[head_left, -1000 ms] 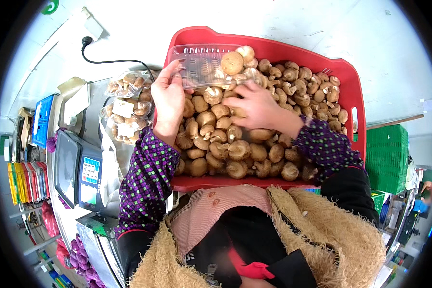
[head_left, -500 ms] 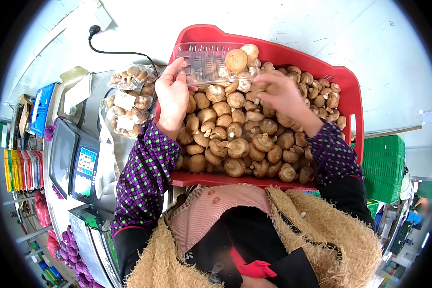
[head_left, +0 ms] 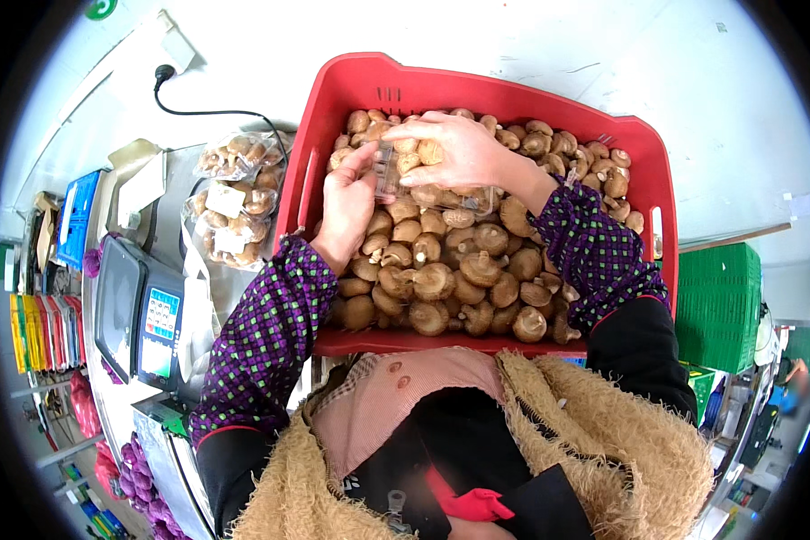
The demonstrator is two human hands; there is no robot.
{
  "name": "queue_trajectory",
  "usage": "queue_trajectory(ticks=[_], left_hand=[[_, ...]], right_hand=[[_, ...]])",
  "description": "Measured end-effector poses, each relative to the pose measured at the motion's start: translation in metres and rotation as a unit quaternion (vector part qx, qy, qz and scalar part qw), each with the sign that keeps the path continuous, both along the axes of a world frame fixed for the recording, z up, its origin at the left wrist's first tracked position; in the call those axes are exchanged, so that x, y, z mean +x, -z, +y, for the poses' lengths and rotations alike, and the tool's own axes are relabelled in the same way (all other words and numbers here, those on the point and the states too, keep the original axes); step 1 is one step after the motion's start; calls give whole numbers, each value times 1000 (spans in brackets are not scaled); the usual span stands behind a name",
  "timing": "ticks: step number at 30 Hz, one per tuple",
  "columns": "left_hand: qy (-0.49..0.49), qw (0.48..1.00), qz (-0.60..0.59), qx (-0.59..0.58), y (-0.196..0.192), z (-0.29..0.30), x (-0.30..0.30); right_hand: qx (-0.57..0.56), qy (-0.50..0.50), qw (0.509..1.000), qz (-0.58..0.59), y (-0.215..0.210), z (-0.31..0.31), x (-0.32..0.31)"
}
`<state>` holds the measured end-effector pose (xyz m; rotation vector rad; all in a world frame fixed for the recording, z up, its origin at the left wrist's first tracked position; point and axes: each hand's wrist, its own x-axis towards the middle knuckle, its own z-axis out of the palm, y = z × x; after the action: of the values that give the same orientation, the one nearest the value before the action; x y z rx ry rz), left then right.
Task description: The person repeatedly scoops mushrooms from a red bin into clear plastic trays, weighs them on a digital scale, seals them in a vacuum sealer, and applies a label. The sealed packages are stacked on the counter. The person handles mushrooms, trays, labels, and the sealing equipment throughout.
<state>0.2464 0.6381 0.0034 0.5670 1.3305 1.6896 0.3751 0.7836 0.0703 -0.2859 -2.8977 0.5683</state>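
Note:
A red plastic crate [head_left: 477, 86] full of brown-capped mushrooms [head_left: 432, 281] stands before me. Over its far left part, my left hand [head_left: 346, 205] grips the near left end of a clear plastic tray [head_left: 387, 171], thumb and fingers closed on its edge. Pale brown mushrooms lie in the tray. My right hand [head_left: 463, 148] reaches across it from the right, fingers and thumb curved about a mushroom [head_left: 430, 152] at the tray. The right hand and the mushrooms hide much of the tray.
Left of the crate sit several packed mushroom trays [head_left: 234, 202] on a metal surface, with a digital scale [head_left: 144, 310] nearer me. A black power cable [head_left: 216, 113] runs behind them. Stacked green crates [head_left: 718, 306] stand at the right; a white wall rises beyond.
The tray has come down and a little right, nearer the mushroom pile, and holds more mushrooms. My right hand has moved left from the pile to the tray; my left hand keeps its grip.

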Motion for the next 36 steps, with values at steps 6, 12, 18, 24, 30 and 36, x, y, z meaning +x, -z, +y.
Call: queue_trajectory(ticks=[6, 12, 18, 24, 30, 36], left_hand=[[-22, 997, -74, -28, -8, 0, -6], [-35, 997, -66, 24, -11, 1, -14], [-42, 994, -82, 66, -22, 4, -23], [-46, 993, -75, 76, -21, -1, -25], [-62, 991, -77, 87, -25, 2, -30], [-54, 994, -52, 80, -27, -2, -33]], right_hand=[[-51, 68, 990, 116, -9, -2, 8], [111, -93, 970, 193, -5, -36, 69], [96, -52, 989, 103, 55, -49, 29], [94, -4, 992, 82, 71, -52, 15], [24, 6, 1000, 18, 68, -43, 1], [11, 90, 994, -58, 65, -45, -1]])
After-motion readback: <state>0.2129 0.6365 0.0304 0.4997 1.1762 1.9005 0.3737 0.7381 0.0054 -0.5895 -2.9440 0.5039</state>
